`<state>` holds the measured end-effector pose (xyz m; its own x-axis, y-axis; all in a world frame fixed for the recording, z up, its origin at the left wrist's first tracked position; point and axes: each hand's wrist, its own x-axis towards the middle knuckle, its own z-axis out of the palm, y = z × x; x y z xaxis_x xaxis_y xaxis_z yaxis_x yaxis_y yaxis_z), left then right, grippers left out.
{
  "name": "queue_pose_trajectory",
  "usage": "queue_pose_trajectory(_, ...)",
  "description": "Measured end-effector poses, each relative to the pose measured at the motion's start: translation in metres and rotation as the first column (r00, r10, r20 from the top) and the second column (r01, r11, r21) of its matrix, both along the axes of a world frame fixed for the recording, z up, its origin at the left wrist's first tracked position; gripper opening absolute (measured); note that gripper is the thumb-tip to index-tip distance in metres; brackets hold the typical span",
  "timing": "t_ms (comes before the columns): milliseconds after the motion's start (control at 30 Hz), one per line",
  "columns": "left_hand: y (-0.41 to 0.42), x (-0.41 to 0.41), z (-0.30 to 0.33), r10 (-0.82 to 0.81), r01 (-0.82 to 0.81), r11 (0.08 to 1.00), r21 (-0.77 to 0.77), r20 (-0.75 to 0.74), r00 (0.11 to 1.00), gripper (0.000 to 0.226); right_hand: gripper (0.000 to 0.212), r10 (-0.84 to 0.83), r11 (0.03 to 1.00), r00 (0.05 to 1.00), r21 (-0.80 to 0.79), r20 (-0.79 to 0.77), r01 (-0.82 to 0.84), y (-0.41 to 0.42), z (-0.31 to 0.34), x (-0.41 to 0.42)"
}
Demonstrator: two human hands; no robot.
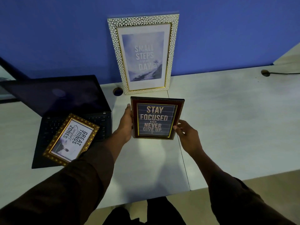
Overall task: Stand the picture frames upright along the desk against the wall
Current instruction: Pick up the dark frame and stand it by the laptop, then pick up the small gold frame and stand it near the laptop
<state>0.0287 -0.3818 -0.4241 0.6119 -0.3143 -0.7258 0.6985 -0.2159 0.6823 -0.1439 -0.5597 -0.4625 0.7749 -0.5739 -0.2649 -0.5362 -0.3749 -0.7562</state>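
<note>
Head view showed both hands gripping the dark red frame by its side edges: the left hand pressed flat along the left edge, the right hand pinching the lower right edge with its fingertips. I read the frame as upright and facing me, its bottom edge at or just above the worktop; I could not tell whether it touched. It stood just in front of the white pebbled frame, which already leaned upright against the blue wall.

Risks I judged from this position:
- Released here, the red frame had no visible support and could fall flat.
- Pushed straight back, it could strike the white frame and knock it over.
- The gold frame lay tilted on the laptop keyboard, near the left sleeve; a careless forearm could drag it.
</note>
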Motion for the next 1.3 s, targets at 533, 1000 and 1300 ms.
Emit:
queue_pose_trajectory(533,0.241,-0.039,0.025,0.055,-0.056,0.998,0.002,0.105,0.993,0.058,0.037,-0.149,0.988,0.988,-0.037,0.038,0.15,0.201,0.038,-0.02)
queue_pose_trajectory(1000,0.383,0.0,0.034,-0.108,-0.022,0.931,0.364,0.333,0.937,0.035,0.042,0.191,0.979,0.977,0.081,-0.091,-0.184,0.318,0.05,0.074)
queue_pose_trajectory(1300,0.363,0.05,0.001,-0.332,0.118,0.789,0.603,0.257,0.908,0.033,0.034,0.306,0.945,0.922,0.19,-0.237,-0.265,0.32,-0.007,0.127)
